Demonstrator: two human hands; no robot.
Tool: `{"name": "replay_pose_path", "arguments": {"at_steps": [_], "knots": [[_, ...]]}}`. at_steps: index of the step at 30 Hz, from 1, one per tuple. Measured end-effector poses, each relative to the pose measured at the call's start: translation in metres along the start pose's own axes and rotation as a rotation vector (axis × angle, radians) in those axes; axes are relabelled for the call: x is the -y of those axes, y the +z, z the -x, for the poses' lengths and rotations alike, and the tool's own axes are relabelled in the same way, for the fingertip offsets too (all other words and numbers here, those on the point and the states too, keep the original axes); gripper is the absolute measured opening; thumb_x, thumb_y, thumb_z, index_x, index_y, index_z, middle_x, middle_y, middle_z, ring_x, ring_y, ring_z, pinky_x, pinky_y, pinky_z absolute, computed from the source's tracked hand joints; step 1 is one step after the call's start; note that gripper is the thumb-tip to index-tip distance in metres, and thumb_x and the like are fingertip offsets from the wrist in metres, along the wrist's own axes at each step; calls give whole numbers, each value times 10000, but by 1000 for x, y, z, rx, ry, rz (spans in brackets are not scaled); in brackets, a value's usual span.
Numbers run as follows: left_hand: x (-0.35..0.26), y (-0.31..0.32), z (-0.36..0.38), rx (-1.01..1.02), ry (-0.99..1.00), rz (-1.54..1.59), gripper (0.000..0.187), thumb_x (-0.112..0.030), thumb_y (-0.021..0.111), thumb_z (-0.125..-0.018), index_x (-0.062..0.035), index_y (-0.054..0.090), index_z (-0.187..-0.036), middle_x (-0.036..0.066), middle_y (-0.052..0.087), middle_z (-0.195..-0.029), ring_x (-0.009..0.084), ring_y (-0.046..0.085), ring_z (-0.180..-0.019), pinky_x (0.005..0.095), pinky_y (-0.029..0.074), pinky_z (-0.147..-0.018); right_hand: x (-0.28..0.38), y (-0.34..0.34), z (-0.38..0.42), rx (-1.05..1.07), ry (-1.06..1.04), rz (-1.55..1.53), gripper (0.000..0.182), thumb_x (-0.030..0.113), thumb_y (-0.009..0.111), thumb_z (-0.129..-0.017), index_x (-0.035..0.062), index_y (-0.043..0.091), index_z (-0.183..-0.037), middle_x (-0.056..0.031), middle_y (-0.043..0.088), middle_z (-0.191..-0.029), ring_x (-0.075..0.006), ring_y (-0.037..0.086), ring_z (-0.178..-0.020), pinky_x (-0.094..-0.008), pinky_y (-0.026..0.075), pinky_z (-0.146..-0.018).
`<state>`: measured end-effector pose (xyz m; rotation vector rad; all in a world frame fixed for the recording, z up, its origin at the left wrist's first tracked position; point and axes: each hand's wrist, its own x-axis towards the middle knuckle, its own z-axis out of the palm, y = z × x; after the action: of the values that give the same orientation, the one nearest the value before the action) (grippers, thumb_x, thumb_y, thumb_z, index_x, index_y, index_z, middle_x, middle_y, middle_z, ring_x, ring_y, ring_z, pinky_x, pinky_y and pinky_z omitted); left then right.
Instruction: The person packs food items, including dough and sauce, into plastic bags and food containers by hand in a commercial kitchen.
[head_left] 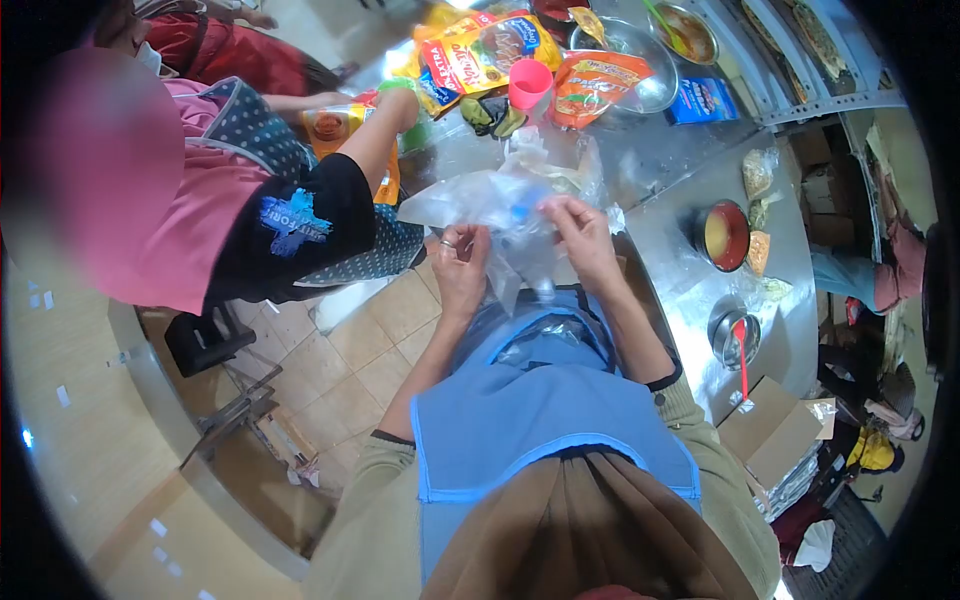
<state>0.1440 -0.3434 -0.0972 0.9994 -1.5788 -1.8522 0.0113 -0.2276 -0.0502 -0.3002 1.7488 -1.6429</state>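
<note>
A clear plastic bag (525, 245) hangs between my two hands in front of my blue apron. My left hand (461, 262) pinches its left side, fingers closed; a ring shows on one finger. On the right, my right hand (582, 236) grips the upper edge near a small blue patch on the plastic. More crumpled clear plastic (575, 170) lies on the metal table just beyond the bag. Past that sit a pink cup (529, 84), an orange pouch (598, 85) and a dark green packet (490, 116).
A co-worker in pink and black (330, 210) stands close on my left, handling an orange packet (335, 130). Yellow packages (490, 55), a blue packet (703, 101) and metal bowls are at the back. To the right are a dark red bowl (733, 237), a steel bowl (724, 350) with red spoon and a cardboard box (765, 425).
</note>
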Motion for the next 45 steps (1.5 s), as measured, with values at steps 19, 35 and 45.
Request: {"name": "replay_pose_path", "arguments": {"at_steps": [19, 35, 45], "knots": [[-11, 5, -7, 14, 160, -365, 206, -63, 666, -781, 31, 629, -961, 103, 674, -892, 164, 642, -775, 296, 506, -725, 92, -99, 26, 92, -191, 412, 313, 113, 528, -887, 120, 552, -1198, -92, 640, -948, -176, 621, -781, -281, 487, -727], [-38, -14, 4, 376, 327, -599, 262, -90, 587, -833, -63, 620, -1091, 173, 518, -1203, 309, 488, -1150, 387, 388, -962, 35, -25, -20, 583, -234, 1357, 376, 157, 656, -685, 80, 609, -1050, -143, 662, -758, -321, 658, -724, -449, 518, -606], [-44, 17, 16, 467, 583, -994, 445, -403, 642, -794, -221, 586, -1197, 163, 310, -1407, 494, 156, -1322, 667, 157, -1010, 0, -28, -40, 761, -125, 1506, 184, 136, 667, -653, 45, 694, -812, -170, 675, -846, -313, 666, -816, -432, 531, -673]]}}
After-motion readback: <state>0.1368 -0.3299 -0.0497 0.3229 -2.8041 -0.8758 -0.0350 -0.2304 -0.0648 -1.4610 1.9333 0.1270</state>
